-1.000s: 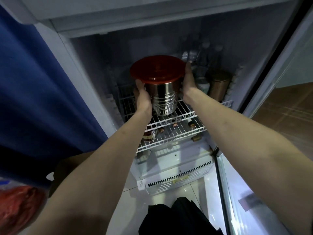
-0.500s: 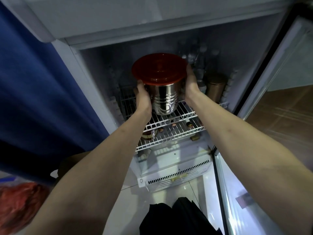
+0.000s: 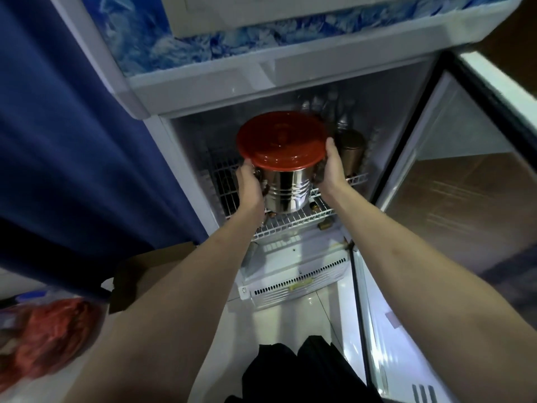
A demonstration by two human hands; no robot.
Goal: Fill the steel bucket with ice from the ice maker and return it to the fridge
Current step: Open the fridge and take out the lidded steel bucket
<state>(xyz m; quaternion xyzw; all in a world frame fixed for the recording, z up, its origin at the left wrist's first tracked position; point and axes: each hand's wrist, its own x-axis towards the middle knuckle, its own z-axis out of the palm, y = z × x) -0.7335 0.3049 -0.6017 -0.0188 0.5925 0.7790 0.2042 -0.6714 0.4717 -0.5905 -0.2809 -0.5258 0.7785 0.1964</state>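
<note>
The steel bucket [image 3: 286,190], shiny and ribbed, wears a round red lid [image 3: 281,141]. It is at the white wire shelf [image 3: 293,222] inside the open fridge; whether its base touches the wires I cannot tell. My left hand [image 3: 250,184] grips its left side at the handle. My right hand [image 3: 331,167] grips its right side, fingers reaching up past the lid's rim. The ice maker is not in view.
A bronze canister [image 3: 351,154] and clear bottles [image 3: 328,107] stand on the shelf behind the bucket. The glass fridge door [image 3: 453,205] hangs open at the right. A blue curtain [image 3: 58,141] fills the left, with a cardboard box [image 3: 145,274] and a red bag [image 3: 43,330] below.
The view has tilted up, showing the fridge's blue top panel. Both hands still hold the bucket at the wire shelf, now a little nearer the shelf's front.
</note>
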